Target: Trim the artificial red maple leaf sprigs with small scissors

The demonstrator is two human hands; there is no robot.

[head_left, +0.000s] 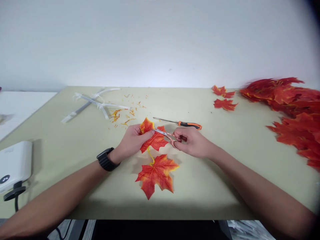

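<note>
My left hand point(133, 140) pinches an orange-red artificial maple leaf point(157, 141) over the middle of the table. A yellow stem links it to a second maple leaf point(156, 173), which hangs or lies just below, nearer to me. In my right hand point(193, 141) is a small pair of scissors point(166, 134) with rose-gold handles, fingers in the loops. Its silver blades lie across the upper leaf beside my left thumb. Whether the blades are closed on the leaf edge is hard to make out. Behind my hands lies a screwdriver point(187, 124) with an orange and black handle.
Yellow-orange trimmings point(116, 115) are scattered at the back left, near clear plastic strips point(91, 101). Two loose leaves point(225, 104) lie at the back right, beside a large heap of red leaves point(297, 103). A white device with a cable point(18, 163) stands at the left edge.
</note>
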